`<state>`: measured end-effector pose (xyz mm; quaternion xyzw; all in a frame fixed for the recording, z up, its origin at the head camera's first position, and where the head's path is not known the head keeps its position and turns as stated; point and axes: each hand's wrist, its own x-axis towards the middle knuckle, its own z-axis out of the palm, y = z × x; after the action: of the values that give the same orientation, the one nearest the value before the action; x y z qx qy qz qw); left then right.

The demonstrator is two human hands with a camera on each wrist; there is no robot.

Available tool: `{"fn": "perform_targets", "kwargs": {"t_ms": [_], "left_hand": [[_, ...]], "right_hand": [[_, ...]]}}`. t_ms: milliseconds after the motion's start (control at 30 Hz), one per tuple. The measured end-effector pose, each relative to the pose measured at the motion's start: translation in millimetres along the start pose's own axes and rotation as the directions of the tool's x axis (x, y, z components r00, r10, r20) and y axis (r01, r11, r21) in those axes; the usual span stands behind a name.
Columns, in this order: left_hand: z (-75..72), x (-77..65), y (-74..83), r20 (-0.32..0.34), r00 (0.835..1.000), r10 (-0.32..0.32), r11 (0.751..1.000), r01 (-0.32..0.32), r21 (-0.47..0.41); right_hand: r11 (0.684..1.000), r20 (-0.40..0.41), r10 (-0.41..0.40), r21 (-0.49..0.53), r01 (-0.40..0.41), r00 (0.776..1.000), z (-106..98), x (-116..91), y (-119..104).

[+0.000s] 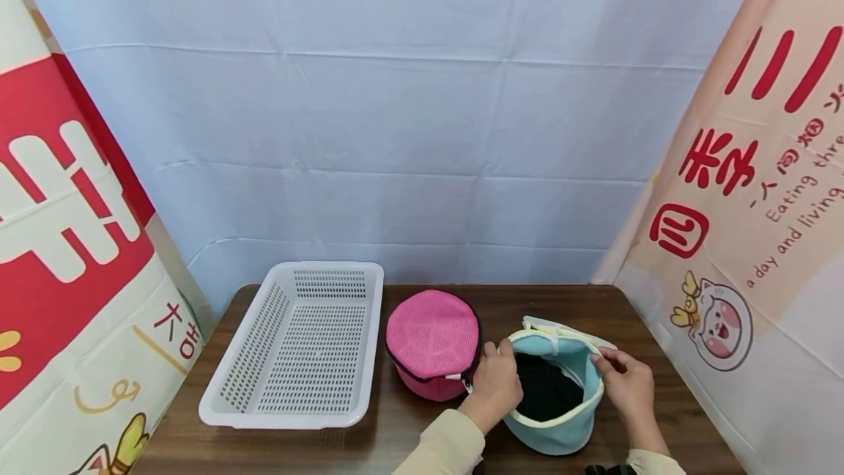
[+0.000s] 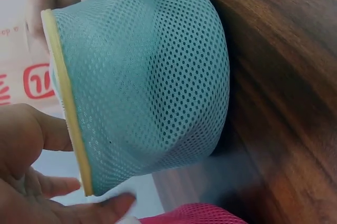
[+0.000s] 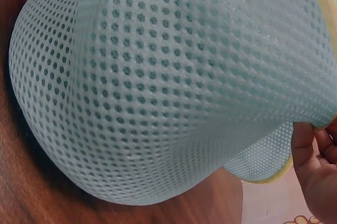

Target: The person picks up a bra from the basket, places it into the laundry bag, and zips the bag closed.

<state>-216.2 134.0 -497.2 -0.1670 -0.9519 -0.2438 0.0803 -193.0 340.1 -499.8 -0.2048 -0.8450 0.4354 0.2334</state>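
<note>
Two weak points could cause trouble at the blue bag (image 1: 549, 438): its soft mesh wall and its rim (image 2: 66, 92). Should the hands pull unevenly, the wall would probably buckle and the mouth narrow over the black cloth (image 1: 547, 391) inside; a hard upward tug at one side might tip the bag on the desk (image 1: 686, 416). The lid (image 3: 260, 156), folded back at the far side, could flop over the mouth if nudged. Another likely snag is the pink bag (image 1: 433, 332), just beside the left hand (image 1: 496, 383) near the bottom middle of the head view: an outward swing of that hand could catch its zip pull (image 1: 453, 377).

The blue bag sits upright at the lower right of the head view, between the two hands, its rim at the fingers and its body below them. The right hand (image 1: 629, 387) pinches the rim, at the right edge of its wrist view. The left hand's fingers are parted about the rim at the lower left of its wrist view, one of them blurred; I cannot tell whether they pinch it. The black cloth lies lower, inside the bag, touched by neither hand.
</note>
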Motion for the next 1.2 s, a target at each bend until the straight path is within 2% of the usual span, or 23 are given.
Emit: {"fn": "perform_targets", "kwargs": {"t_ms": [133, 267, 467, 567, 667, 733, 767, 900, 1000, 1100, 1200], "left_hand": [[0.5, 3.2, -1.9, 0.004, 0.999, -0.041, 0.992, 0.042, -0.121], [-0.9, 6.2, -4.2, -0.029, 0.998, -0.056, 0.974, 0.048, -0.221], [-1.9, 8.3, -7.4, -0.032, 0.997, -0.070, 0.958, 0.058, -0.280], [-3.4, 8.4, -8.8, -0.017, 0.997, -0.071, 0.953, 0.063, -0.298], [-5.8, 8.1, -10.0, 0.006, 0.998, -0.065, 0.952, 0.064, -0.300], [-6.9, 7.8, -10.6, 0.019, 0.998, -0.059, 0.954, 0.062, -0.294], [-7.7, 7.5, -10.8, 0.020, 0.998, -0.054, 0.955, 0.057, -0.290], [-9.1, 7.6, -11.3, 0.021, 0.999, -0.049, 0.958, 0.053, -0.281], [-9.1, 7.6, -11.5, 0.026, 0.998, -0.057, 0.956, 0.062, -0.286], [-9.2, 7.4, -12.5, 0.039, 0.998, -0.057, 0.953, 0.066, -0.295], [-10.0, 7.2, -13.7, 0.055, 0.997, -0.060, 0.948, 0.075, -0.309]], "right_hand": [[1.000, -0.002, 0.005, 0.007, -0.005, 1.000, 0.6, 0.6, 3.0], [1.000, 0.004, 0.009, 0.004, -0.009, 1.000, 0.8, 1.5, 7.3], [1.000, 0.019, 0.022, -0.019, -0.021, 1.000, -0.3, 2.1, 8.4], [0.998, 0.092, 0.061, -0.012, -0.060, 0.994, -3.4, 2.0, 5.0], [0.993, 0.194, 0.118, -0.016, -0.117, 0.974, -8.1, 1.3, 4.1], [0.990, 0.232, 0.142, -0.015, -0.143, 0.962, -10.7, 1.2, 4.9], [0.988, 0.234, 0.152, -0.010, -0.154, 0.960, -11.2, 1.6, 6.3], [0.990, 0.139, 0.140, -0.009, -0.140, 0.980, -10.2, 7.4, 12.4], [0.991, 0.088, 0.129, -0.054, -0.125, 0.988, -10.8, 12.6, 13.5], [0.988, 0.098, 0.139, -0.082, -0.131, 0.985, -13.6, 17.5, 13.4], [0.987, 0.122, 0.152, -0.080, -0.143, 0.981, -13.3, 26.5, 24.2]]}}
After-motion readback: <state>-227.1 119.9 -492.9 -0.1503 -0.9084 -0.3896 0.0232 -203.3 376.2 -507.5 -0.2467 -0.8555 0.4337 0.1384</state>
